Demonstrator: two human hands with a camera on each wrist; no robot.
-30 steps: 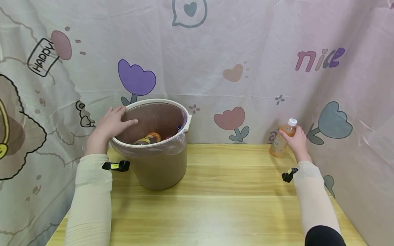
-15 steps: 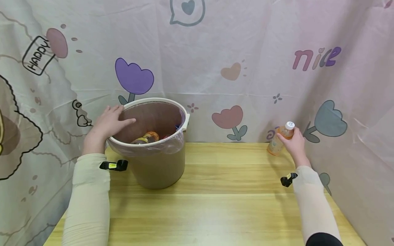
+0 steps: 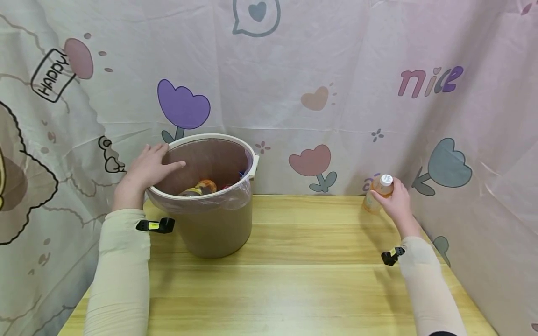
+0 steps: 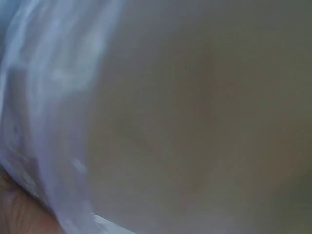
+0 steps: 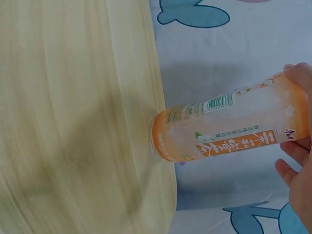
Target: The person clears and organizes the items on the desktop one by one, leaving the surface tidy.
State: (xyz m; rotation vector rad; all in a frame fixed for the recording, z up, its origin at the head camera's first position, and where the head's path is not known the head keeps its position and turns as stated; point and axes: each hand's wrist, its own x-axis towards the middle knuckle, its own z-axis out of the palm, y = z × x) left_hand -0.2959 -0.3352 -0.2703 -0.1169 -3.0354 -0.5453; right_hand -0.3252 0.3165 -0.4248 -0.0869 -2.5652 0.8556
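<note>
My right hand [image 3: 397,200] grips the upper part of a plastic drink bottle [image 3: 371,201] with a white cap, orange at its neck and base. The bottle leans, its cap toward me; a printed label and barcode show on the bottle [image 5: 239,122] in the right wrist view. Whether its base touches the table, I cannot tell. On the left, my left hand [image 3: 145,172] rests on the pale rim of a brown trash bin [image 3: 214,228], its thumb stretched over the opening. The left wrist view is a blur of bin wall and clear liner [image 4: 68,122].
A wooden table [image 3: 290,289] lies beneath the bin and bottle. Inside the bin are several items, among them an orange-and-yellow package [image 3: 207,186]. A thin plastic liner [image 3: 233,198] folds over its rim. A printed cloth [image 3: 269,70] hangs behind and at both sides.
The bottle's cap has tipped toward me and a little left in my right hand, while its base has shifted slightly left. My left hand stays on the bin's rim.
</note>
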